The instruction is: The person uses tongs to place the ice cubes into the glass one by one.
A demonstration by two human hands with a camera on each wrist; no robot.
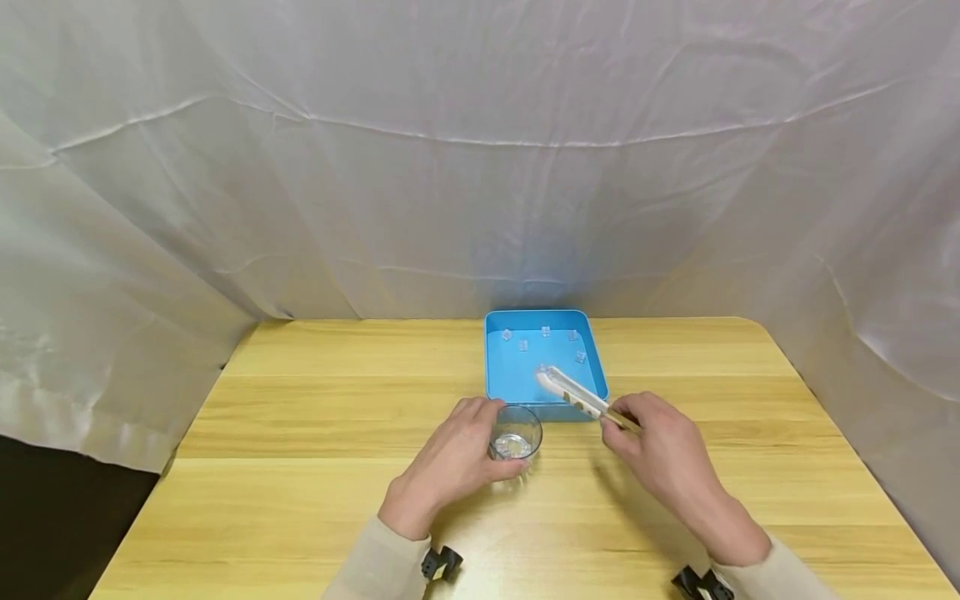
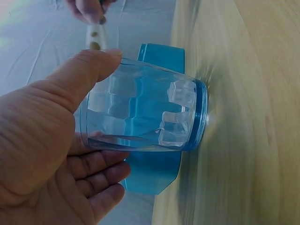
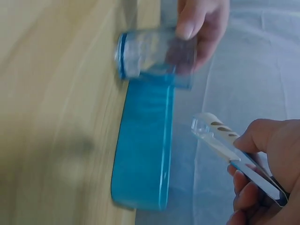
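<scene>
Pale curtain [image 1: 480, 208] behind wood-grain table [image 1: 300, 433]. Blue square tray [image 1: 510, 379] on table near curtain. Left hand [image 1: 465, 446]: thumb and fingers clamped on clear tumbler [image 2: 145, 108], upright, just in front of tray. Right hand [image 1: 663, 446]: fingers pinching brown-spotted tongs [image 1: 573, 396], raised above tray, tips closed on clear cube [image 3: 200, 126]. Two or more tumbler cubes [image 2: 173, 131] at bottom; five loose tray cubes [image 1: 522, 345], spread apart.

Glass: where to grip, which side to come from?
I'd grip the glass by its upper wall from the left, as the left hand does. It stands upright, clear cubes low inside, so a side hold should leave its mouth free; tongs occupy the right, the blue tray sits behind.
</scene>
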